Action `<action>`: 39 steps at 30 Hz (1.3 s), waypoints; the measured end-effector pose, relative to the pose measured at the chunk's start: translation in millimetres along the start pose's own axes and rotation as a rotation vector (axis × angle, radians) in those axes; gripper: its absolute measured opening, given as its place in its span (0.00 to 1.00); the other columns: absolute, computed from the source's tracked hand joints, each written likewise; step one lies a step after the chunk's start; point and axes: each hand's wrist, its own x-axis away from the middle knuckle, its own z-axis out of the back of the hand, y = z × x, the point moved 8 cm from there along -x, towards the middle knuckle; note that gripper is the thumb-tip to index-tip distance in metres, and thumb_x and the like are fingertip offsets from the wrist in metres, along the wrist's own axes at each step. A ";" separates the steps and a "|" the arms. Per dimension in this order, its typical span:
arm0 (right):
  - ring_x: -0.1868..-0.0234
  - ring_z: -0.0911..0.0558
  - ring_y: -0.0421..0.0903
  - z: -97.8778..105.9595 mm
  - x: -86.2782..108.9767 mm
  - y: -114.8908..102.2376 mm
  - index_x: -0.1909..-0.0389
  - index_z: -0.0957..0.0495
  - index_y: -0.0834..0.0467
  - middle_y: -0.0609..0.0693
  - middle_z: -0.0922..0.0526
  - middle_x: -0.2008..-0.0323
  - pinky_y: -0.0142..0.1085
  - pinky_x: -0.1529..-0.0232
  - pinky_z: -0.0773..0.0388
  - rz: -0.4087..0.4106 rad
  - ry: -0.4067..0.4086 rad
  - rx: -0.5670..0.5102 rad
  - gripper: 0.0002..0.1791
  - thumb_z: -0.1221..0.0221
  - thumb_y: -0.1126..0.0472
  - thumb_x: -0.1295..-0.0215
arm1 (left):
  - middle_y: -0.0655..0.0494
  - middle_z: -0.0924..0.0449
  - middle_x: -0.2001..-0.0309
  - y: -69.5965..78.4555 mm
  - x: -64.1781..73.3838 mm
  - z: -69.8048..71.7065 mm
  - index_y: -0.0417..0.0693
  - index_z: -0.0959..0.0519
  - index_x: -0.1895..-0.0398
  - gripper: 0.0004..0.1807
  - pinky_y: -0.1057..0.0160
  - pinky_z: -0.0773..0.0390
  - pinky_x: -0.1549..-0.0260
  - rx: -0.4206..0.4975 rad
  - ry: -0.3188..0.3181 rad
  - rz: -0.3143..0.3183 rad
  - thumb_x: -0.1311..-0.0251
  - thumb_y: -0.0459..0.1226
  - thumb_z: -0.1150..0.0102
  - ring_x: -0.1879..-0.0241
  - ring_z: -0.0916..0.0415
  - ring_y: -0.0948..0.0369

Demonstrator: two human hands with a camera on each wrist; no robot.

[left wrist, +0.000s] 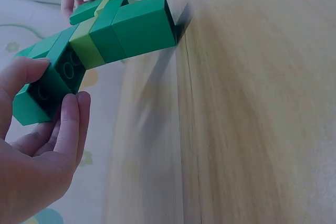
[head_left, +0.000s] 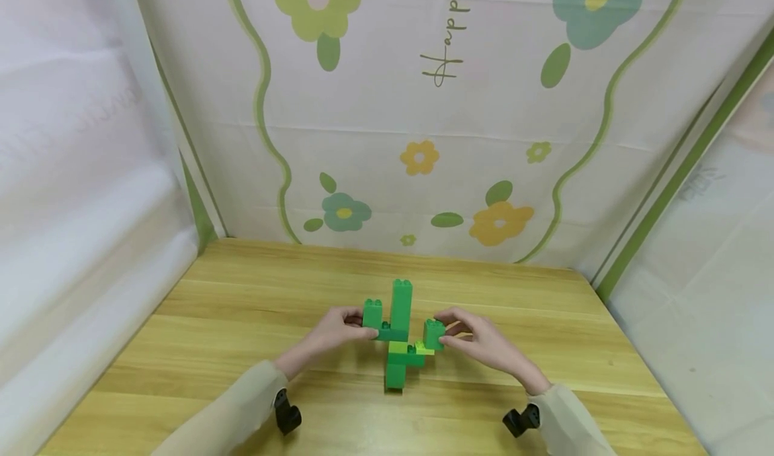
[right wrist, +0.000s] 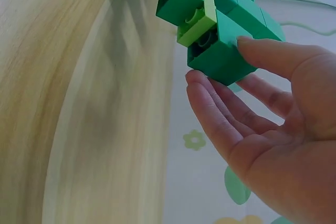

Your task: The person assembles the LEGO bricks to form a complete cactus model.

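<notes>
A cactus-shaped build of green and lime toy bricks (head_left: 396, 358) stands upright between both hands, its foot right at the wooden tabletop. On its left arm, my left hand (head_left: 338, 328) pinches the side brick (head_left: 372, 313) between thumb and fingers; the left wrist view shows the thumb on one face and fingertips at the hollow underside. The right hand (head_left: 480, 338) grips the green end brick (head_left: 434, 334) of the lower right arm, with its thumb (right wrist: 278, 56) on the near face. Beneath that brick lies a thin lime brick (right wrist: 198, 24). A tall green column (head_left: 402, 305) rises in the middle.
The wooden table (head_left: 290, 268) reaches back to a white cloth wall (head_left: 375, 107) printed with flowers. More white cloth (head_left: 78, 174) hangs along the left and right sides. Each sleeve carries a black wrist device (head_left: 287, 412).
</notes>
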 end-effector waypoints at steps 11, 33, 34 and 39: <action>0.48 0.18 0.55 -9.7 -7.2 12.8 0.34 0.32 0.62 0.64 0.27 0.37 0.31 0.51 0.16 -0.013 -0.060 -0.104 0.31 0.35 0.60 0.36 | 0.49 0.15 0.59 -9.0 -13.2 -4.2 0.42 0.20 0.56 0.20 0.54 0.21 0.47 0.111 -0.093 0.082 0.44 0.47 0.30 0.56 0.19 0.56; 0.54 0.16 0.50 -28.4 -12.6 33.5 0.35 0.33 0.68 0.66 0.25 0.41 0.31 0.53 0.15 -0.054 -0.039 -0.059 0.37 0.30 0.60 0.42 | 0.53 0.14 0.64 -30.8 -20.4 -12.3 0.35 0.17 0.56 0.16 0.65 0.14 0.53 0.329 -0.162 0.257 0.41 0.38 0.33 0.63 0.14 0.61; 0.54 0.16 0.50 -29.5 -12.9 34.2 0.34 0.33 0.68 0.66 0.25 0.41 0.30 0.53 0.15 -0.061 -0.037 -0.048 0.39 0.29 0.59 0.43 | 0.54 0.15 0.66 -31.7 -20.4 -12.6 0.34 0.17 0.57 0.15 0.66 0.14 0.54 0.345 -0.157 0.268 0.41 0.38 0.33 0.64 0.14 0.61; 0.56 0.16 0.48 -32.8 -14.8 32.2 0.34 0.33 0.67 0.64 0.24 0.41 0.29 0.55 0.15 -0.043 -0.030 0.005 0.40 0.28 0.57 0.44 | 0.55 0.17 0.71 -34.9 -21.6 -13.8 0.34 0.17 0.59 0.13 0.68 0.13 0.60 0.379 -0.138 0.309 0.42 0.36 0.32 0.68 0.15 0.62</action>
